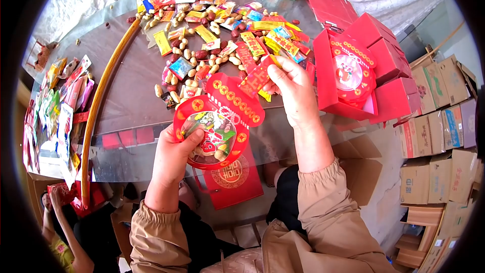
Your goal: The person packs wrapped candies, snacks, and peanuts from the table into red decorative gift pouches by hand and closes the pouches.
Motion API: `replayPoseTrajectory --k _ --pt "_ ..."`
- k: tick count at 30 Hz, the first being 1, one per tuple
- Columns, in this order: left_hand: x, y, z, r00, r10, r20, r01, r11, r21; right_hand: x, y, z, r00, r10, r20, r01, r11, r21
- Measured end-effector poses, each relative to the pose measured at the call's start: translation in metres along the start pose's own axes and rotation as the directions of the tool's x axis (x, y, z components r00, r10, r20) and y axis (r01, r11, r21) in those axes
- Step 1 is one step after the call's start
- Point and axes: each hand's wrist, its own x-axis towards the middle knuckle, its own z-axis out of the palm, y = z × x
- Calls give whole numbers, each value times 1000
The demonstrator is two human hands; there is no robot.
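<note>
The round red pouch (234, 141) is in the left hand (174, 149), tilted, its clear window facing up and showing wrapped sweets and peanuts inside. The left hand is closed in a pinch, thumb pressed over the window and fingers behind. The right hand (290, 86) is nearly closed too, thumb against fingers on a small red packet (255, 78), whose far end meets the pouch's upper edge; whether it has passed inside cannot be told.

A light pinch near the pouch's side would probably hold it steady without squashing the contents, and the packet would likely handle best turned narrow end first, level with that edge.

Both forearms reach forward from gathered tan sleeves (321, 184), the left wrist lower and nearer the body, the right hand raised and farther out, its back turned outward.

Beyond both hands, loose sweets and peanuts (204, 33) cover part of the glass-topped bench (134, 76). Just right of the right hand, an open red box (326, 96) holds a similar pouch (352, 71). Below the left hand, under the glass, stands a red gift bag (235, 187).
</note>
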Motion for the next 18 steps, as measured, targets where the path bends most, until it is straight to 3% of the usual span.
replayPoseTrajectory --k 4,11,14,18 --pt "1 0 -1 1000 9 9 -9 1000 6 6 5 -7 993 -57 -99 54 998 -27" --pt "0 2 1 1000 -6 1 6 1000 13 9 6 -14 991 -9 -135 -2 997 -83" --pt "-1 3 2 1000 -7 11 7 1000 -12 7 0 -15 997 22 -79 -27 997 -68" --pt "-1 2 3 1000 -13 10 13 1000 -10 8 7 -17 987 153 41 -157 975 155"
